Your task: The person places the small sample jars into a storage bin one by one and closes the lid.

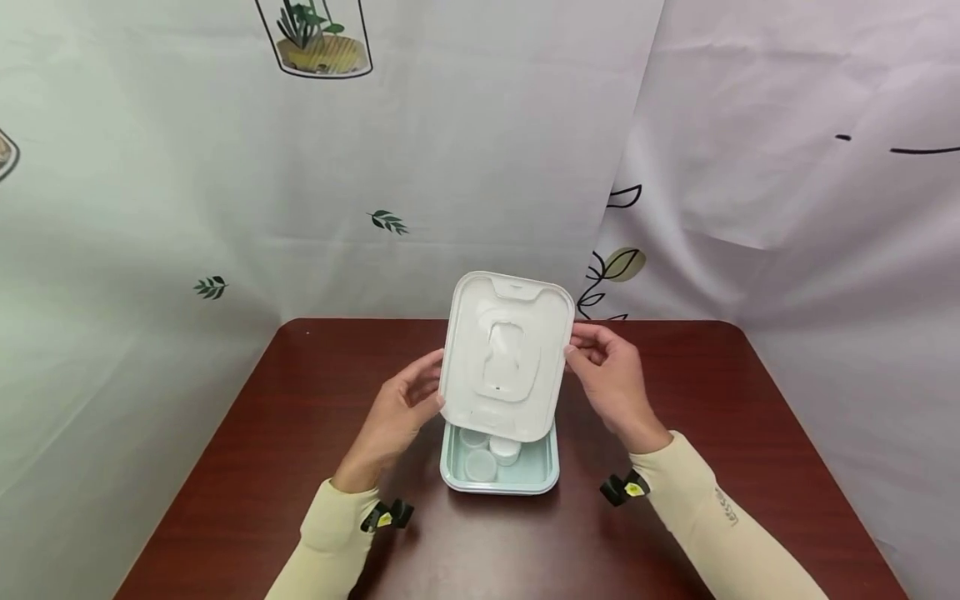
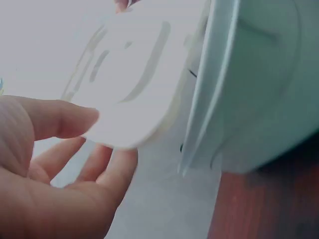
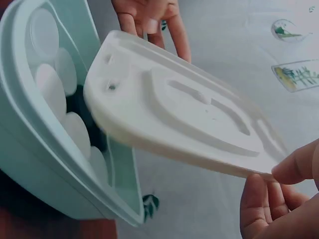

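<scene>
Both hands hold the white lid (image 1: 506,358) tilted up between them, above the far end of the mint box (image 1: 540,467) on the table (image 1: 262,467). The left hand (image 1: 397,417) pinches its left edge, the right hand (image 1: 611,379) its right edge. The lid's long axis runs away from the person; the box, with small round tubs (image 1: 491,454) inside, lies just below and nearer the wrists, equally close to either hand.

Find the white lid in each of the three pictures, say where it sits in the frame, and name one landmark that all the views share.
Head: the white lid is at centre, tilted up, held between the left hand and right hand.
Left wrist: upper centre, above the fingers.
Right wrist: across the middle, running from centre left to lower right.
Shared landmark: the pale green box.
</scene>
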### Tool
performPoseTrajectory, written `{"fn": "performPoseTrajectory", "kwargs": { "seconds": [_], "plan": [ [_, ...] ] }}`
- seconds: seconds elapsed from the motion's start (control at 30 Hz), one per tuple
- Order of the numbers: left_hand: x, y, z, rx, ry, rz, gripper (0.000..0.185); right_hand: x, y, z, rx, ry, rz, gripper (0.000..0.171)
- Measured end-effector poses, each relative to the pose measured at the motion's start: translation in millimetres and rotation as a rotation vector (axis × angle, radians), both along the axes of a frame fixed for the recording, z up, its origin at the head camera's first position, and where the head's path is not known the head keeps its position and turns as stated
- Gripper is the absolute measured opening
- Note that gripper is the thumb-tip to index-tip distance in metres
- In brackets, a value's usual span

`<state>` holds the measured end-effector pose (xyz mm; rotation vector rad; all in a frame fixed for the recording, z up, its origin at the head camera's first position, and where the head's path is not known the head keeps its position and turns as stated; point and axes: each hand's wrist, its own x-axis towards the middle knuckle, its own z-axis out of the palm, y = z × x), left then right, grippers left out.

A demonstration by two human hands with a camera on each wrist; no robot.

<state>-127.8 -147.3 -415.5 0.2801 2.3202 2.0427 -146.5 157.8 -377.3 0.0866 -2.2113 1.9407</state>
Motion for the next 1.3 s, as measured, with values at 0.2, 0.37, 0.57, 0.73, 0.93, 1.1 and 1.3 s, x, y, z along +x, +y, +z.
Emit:
{"fn": "performPoseTrajectory", "kwargs": {
  "seconds": [0.2, 0.37, 0.57, 0.73, 0.93, 1.1, 1.3],
  "plan": [
    [-2.3, 20.3, 14.3, 0.043, 0.060, 0.031, 0.061, 2.7, 6.0, 8.2, 0.057, 0.106, -0.034, 0.025],
    [-3.2, 30.9, 21.7, 0.071, 0.087, 0.094, 0.051, 7.9, 7.3, 10.9, 0.138, 0.195, -0.069, 0.018],
    [-1.8, 36.3, 22.2, 0.162, 0.120, 0.117, 0.050, 14.1, 4.3, 3.5, 0.293, 0.360, -0.115, 0.013],
    [-0.6, 35.6, 20.9, 0.149, 0.141, 0.141, 0.049, 19.2, 1.3, -3.8, 0.324, 0.396, -0.100, 0.011],
    [1.2, 26.8, 13.8, 0.068, 0.118, 0.130, 0.045, 27.3, -1.0, -16.8, 0.313, 0.371, -0.024, 0.019],
    [2.8, 15.1, 0.0, 0.093, 0.114, -0.006, 0.052, 37.6, -1.6, -29.7, 0.270, 0.280, 0.054, 0.038],
    [3.8, 9.6, -19.4, 0.091, 0.106, -0.088, 0.056, 55.9, -7.0, -45.1, 0.336, 0.159, 0.128, 0.050]
  ]
}}
